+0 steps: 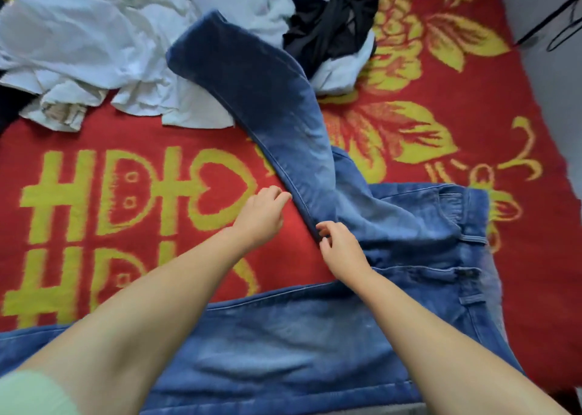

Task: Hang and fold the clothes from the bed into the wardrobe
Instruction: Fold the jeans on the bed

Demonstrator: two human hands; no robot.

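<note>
1. Head view: the jeans [315, 336] are spread on the bed [157, 257], one leg lying flat under both forearms, the other leg running away from the hands toward the pile of clothes [94, 36] well beyond them.
2. The right hand [341, 249] pinches the inner seam edge of the far leg near the crotch, fingers curled on the denim, probably to anchor it while the leg is brought over.
3. The left hand [263, 214] sits just left of that seam, fingers loosely bent and holding nothing; whether the tips touch the cloth I cannot tell.
4. The waistband lies to the right of the right hand, flat on the blanket.
5. Judged step: aligning the two legs for the first fold; the wardrobe is not in view.
6. A dark garment [330, 14] rests on the pile, waiting its turn.
</note>
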